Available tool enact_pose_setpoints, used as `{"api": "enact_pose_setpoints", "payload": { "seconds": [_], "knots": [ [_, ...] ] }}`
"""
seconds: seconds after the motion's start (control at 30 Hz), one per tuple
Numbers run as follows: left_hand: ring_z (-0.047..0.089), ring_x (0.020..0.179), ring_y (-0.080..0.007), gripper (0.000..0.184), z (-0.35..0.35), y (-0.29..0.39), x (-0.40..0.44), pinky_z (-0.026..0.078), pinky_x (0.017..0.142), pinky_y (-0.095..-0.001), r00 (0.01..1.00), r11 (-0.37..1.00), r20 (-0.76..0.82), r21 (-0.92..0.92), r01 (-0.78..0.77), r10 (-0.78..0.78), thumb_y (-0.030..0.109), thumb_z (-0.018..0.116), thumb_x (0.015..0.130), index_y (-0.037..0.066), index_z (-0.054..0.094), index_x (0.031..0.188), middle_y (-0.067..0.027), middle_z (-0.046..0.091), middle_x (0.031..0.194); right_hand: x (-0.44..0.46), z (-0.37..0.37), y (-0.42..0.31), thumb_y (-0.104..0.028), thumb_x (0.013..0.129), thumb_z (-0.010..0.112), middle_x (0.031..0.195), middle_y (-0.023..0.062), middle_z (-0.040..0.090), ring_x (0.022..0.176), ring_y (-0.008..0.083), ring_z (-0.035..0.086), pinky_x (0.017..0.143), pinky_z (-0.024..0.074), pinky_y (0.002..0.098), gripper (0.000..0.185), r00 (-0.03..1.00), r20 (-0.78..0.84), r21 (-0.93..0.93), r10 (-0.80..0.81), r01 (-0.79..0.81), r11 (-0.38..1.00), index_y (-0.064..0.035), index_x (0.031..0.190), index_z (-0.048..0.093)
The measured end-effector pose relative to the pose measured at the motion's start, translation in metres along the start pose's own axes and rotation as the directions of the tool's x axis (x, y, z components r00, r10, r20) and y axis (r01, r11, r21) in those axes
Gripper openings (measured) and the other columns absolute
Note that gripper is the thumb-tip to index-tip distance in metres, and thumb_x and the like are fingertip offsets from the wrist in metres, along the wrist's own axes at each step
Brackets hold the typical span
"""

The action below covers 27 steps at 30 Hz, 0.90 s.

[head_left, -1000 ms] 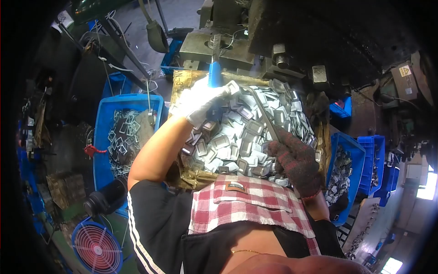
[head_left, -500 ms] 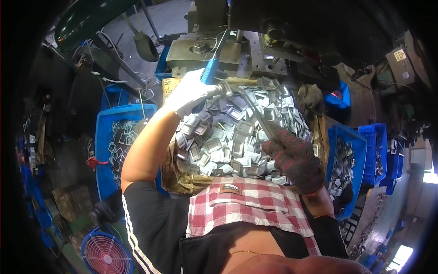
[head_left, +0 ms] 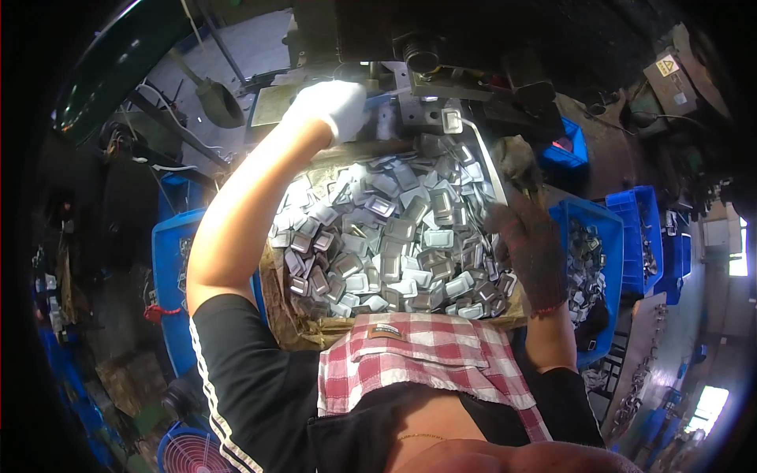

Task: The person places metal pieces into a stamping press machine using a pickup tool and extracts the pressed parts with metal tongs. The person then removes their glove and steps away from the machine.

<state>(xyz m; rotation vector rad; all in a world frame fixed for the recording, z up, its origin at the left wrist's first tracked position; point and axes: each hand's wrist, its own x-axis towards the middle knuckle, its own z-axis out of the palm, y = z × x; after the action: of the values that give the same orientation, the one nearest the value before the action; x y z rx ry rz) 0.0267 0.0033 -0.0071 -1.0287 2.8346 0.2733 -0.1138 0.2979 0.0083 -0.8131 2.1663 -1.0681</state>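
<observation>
My left hand [head_left: 335,109], in a white glove bleached by glare, is up at the machine's front edge. A blue-handled tool [head_left: 385,100] sticks out of it to the right; its fingers are mostly hidden. My right hand [head_left: 530,248], in a dark knitted glove, is closed round a long thin metal tool [head_left: 490,167] at the right of the heap. One small rectangular metal part [head_left: 452,121] sits at that tool's bent tip, above the heap. Below both hands lies a big pile of similar metal parts [head_left: 398,229] in a paper-lined box [head_left: 300,327].
The dark machine [head_left: 465,39] overhangs the top. Blue bins stand at the left [head_left: 164,260] and right [head_left: 611,272], with another blue bin [head_left: 631,209] farther right. A green lamp-like cover [head_left: 118,71] is at upper left, a fan [head_left: 193,453] at lower left.
My left hand has moved up to the machine with the blue-handled tool. The metal part, earlier by my left hand, is now apart from it at the thin tool's tip, which has risen.
</observation>
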Motion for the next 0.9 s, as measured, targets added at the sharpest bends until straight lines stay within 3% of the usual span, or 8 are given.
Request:
{"api": "enact_pose_setpoints", "payload": {
  "seconds": [0.1, 0.27, 0.4, 0.53, 0.67, 0.73, 0.83, 0.9],
  "knots": [
    [0.069, 0.092, -0.0384, 0.034, -0.003, 0.018, 0.024, 0.055, 0.08, -0.0466, 0.991, 0.998, 0.128, 0.053, -0.031, 0.024, 0.031, 0.061, 0.094, 0.0, 0.069, 0.104, -0.0232, 0.071, 0.099, 0.017, 0.005, -0.003, -0.016, 0.093, 0.065, 0.084, 0.0066, 0.068, 0.064, 0.0107, 0.059, 0.057, 0.0464, 0.0267, 0.031, 0.999, -0.023, 0.029, -0.03, 0.03, 0.999, -0.008, 0.123, 0.068],
    [0.07, 0.08, -0.0385, 0.032, 0.045, -0.002, 0.007, 0.055, 0.076, -0.0465, 0.917, 0.949, -0.384, -0.315, -0.022, -0.107, 0.032, 0.06, 0.095, 0.0, 0.068, 0.097, -0.0221, 0.071, 0.087, 0.037, 0.02, -0.013, -0.021, 0.094, 0.064, 0.082, 0.0043, 0.066, 0.057, 0.0073, 0.054, 0.049, 0.042, 0.0238, 0.028, 0.998, 0.003, 0.098, -0.058, 0.057, 0.994, -0.0066, 0.118, 0.07],
    [0.07, 0.083, -0.0373, 0.038, 0.06, 0.014, -0.04, 0.054, 0.078, -0.0444, 0.974, 0.936, -0.218, -0.33, -0.126, 0.055, 0.036, 0.069, 0.089, 0.002, 0.069, 0.108, -0.0191, 0.071, 0.087, 0.054, 0.033, -0.017, -0.021, 0.096, 0.062, 0.085, 0.0036, 0.066, 0.062, 0.0068, 0.057, 0.051, 0.0437, 0.0221, 0.027, 0.96, -0.03, -0.155, -0.277, 0.269, 0.951, -0.0062, 0.117, 0.069],
    [0.071, 0.081, -0.0326, 0.035, 0.058, 0.009, -0.046, 0.055, 0.077, -0.0408, 0.986, 0.926, -0.109, -0.346, -0.153, 0.122, 0.031, 0.073, 0.087, 0.003, 0.071, 0.109, -0.016, 0.072, 0.087, 0.063, 0.036, 0.002, -0.02, 0.097, 0.062, 0.09, 0.0031, 0.067, 0.069, 0.0083, 0.061, 0.058, 0.0508, 0.0225, 0.027, 0.986, 0.057, 0.167, -0.159, 0.148, 0.975, -0.0055, 0.12, 0.067],
    [0.07, 0.079, -0.035, 0.039, 0.065, -0.017, -0.035, 0.054, 0.075, -0.0424, 0.977, 0.864, -0.036, -0.461, -0.203, 0.21, 0.039, 0.073, 0.086, 0.001, 0.072, 0.098, -0.0198, 0.07, 0.081, 0.049, 0.037, -0.014, -0.014, 0.093, 0.067, 0.102, 0.0056, 0.067, 0.083, 0.0148, 0.066, 0.07, 0.0562, 0.0281, 0.024, 0.994, 0.003, 0.057, -0.111, 0.111, 0.992, -0.0055, 0.116, 0.067],
    [0.07, 0.08, -0.0348, 0.034, 0.062, -0.014, -0.037, 0.055, 0.076, -0.0423, 0.982, 0.896, -0.048, -0.403, -0.186, 0.182, 0.032, 0.072, 0.085, 0.001, 0.072, 0.098, -0.0197, 0.071, 0.082, 0.049, 0.034, -0.009, -0.01, 0.088, 0.069, 0.107, 0.0075, 0.066, 0.095, 0.0206, 0.066, 0.079, 0.0563, 0.0332, 0.026, 0.899, -0.095, -0.336, -0.427, 0.374, 0.864, -0.0062, 0.114, 0.067],
    [0.071, 0.081, -0.0345, 0.026, 0.061, 0.003, -0.047, 0.056, 0.078, -0.0422, 0.998, 0.955, -0.044, -0.291, -0.06, 0.049, 0.022, 0.068, 0.085, 0.002, 0.073, 0.099, -0.0209, 0.072, 0.086, 0.061, 0.023, 0.014, -0.007, 0.079, 0.072, 0.112, 0.0103, 0.064, 0.11, 0.0292, 0.06, 0.088, 0.0533, 0.0407, 0.031, 0.456, 0.164, -0.857, -0.875, 0.505, 0.102, -0.0082, 0.109, 0.069],
    [0.068, 0.09, -0.0358, 0.021, 0.064, 0.009, -0.055, 0.055, 0.082, -0.044, 0.999, 0.969, -0.049, -0.248, -0.018, 0.006, 0.019, 0.064, 0.087, 0.002, 0.07, 0.098, -0.0211, 0.069, 0.095, 0.066, 0.021, 0.019, -0.008, 0.073, 0.074, 0.115, 0.0119, 0.062, 0.116, 0.0338, 0.056, 0.09, 0.0506, 0.0452, 0.033, 0.444, 0.167, -0.81, -0.88, 0.571, 0.134, -0.0103, 0.106, 0.07]
  ]
}}
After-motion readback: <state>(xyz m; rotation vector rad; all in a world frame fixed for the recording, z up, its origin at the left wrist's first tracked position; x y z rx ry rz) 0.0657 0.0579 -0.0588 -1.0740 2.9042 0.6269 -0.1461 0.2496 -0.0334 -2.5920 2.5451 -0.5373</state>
